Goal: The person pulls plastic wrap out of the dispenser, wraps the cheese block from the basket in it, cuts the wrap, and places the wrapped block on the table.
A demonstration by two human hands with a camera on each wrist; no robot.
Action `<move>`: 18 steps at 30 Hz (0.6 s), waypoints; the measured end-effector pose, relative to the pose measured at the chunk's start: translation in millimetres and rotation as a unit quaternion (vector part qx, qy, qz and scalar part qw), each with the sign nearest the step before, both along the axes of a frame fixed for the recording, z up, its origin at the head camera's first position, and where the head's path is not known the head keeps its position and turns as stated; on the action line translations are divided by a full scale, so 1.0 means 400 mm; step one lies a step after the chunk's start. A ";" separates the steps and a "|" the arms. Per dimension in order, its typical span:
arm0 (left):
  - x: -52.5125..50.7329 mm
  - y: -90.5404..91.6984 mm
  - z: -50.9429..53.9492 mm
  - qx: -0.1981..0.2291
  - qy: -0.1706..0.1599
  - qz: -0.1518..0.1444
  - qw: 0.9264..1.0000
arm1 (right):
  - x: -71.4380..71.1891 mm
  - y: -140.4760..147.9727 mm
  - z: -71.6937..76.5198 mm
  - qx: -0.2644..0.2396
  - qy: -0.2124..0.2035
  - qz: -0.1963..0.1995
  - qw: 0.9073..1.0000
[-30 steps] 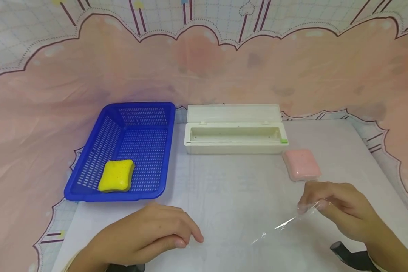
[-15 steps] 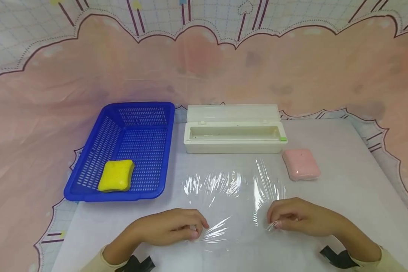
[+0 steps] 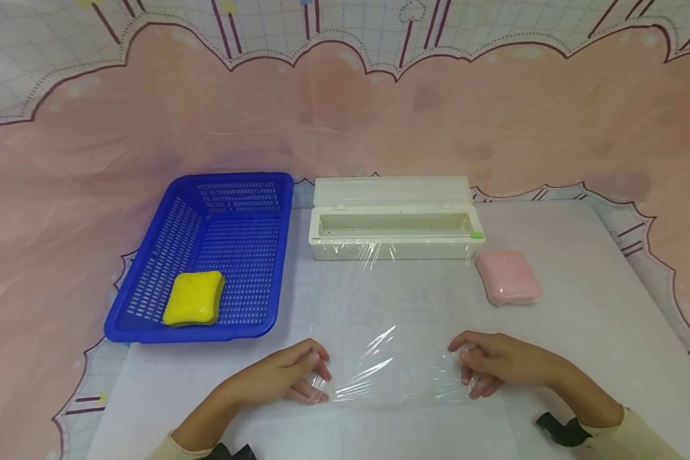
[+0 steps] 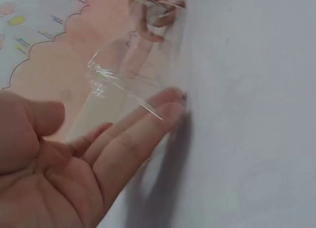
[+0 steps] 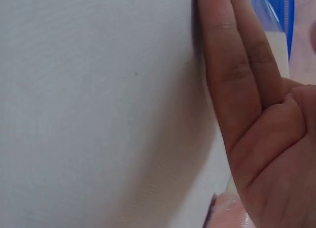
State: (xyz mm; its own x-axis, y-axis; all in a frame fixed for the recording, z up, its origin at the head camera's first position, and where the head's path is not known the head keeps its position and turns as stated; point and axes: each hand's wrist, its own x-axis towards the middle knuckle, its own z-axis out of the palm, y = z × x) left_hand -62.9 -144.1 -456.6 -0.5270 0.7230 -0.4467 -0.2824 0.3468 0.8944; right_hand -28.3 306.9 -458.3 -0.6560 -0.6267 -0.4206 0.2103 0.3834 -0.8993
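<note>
In the head view a sheet of clear cling film [image 3: 385, 358] stretches between my hands, its upper part reaching the front of a long white box [image 3: 399, 249]. My left hand [image 3: 282, 377] is at the film's left edge. In the left wrist view its fingers [image 4: 133, 144] are fairly straight and touch the film, with the thumb apart from them. My right hand [image 3: 500, 358] is at the film's right edge, thumb and forefinger apart. Two of its fingers [image 5: 227, 65] lie straight along the white surface in the right wrist view.
A blue basket [image 3: 270, 281] stands on the left with a yellow soap-shaped block [image 3: 194, 298] in it. The white box has its lid [image 3: 391, 190] raised and a green tab [image 3: 477, 234]. A glossy pink block [image 3: 508, 278] lies beyond my right hand.
My right hand has come left and let go its pinch of the film. My left hand has turned and its fingers have spread. The film now lies flatter, extending to the box.
</note>
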 end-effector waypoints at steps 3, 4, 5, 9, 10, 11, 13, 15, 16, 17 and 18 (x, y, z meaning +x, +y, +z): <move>0.014 -0.028 0.009 -0.003 -0.017 0.026 1.000 | -0.004 -0.005 0.000 0.018 0.002 -0.016 1.000; 0.017 -0.037 0.013 -0.006 -0.016 0.027 0.999 | -0.005 -0.007 0.002 0.023 0.003 -0.019 1.000; 0.020 -0.043 0.018 -0.012 -0.011 0.024 1.000 | -0.006 -0.009 0.005 0.031 0.005 -0.021 0.999; 0.023 -0.051 0.033 -0.041 0.098 -0.012 0.994 | -0.006 -0.011 0.023 0.058 0.044 -0.015 0.997; 0.022 -0.046 0.037 -0.052 0.152 -0.019 0.987 | -0.005 -0.013 0.028 0.071 0.074 -0.013 0.995; 0.021 -0.039 0.040 -0.064 0.214 -0.027 0.974 | -0.005 -0.017 0.033 0.093 0.116 -0.014 0.989; 0.017 -0.021 0.045 -0.105 0.348 -0.040 0.931 | -0.004 -0.030 0.038 0.155 0.217 -0.022 0.964; 0.013 0.003 0.049 -0.147 0.447 -0.052 0.881 | -0.002 -0.048 0.037 0.230 0.315 -0.031 0.920; 0.011 0.015 0.049 -0.168 0.478 -0.065 0.860 | -0.001 -0.057 0.034 0.267 0.354 -0.029 0.896; 0.009 0.026 0.047 -0.186 0.497 -0.081 0.843 | 0.000 -0.064 0.030 0.301 0.382 -0.025 0.873; 0.006 0.036 0.044 -0.206 0.508 -0.098 0.831 | 0.001 -0.071 0.026 0.325 0.402 -0.015 0.856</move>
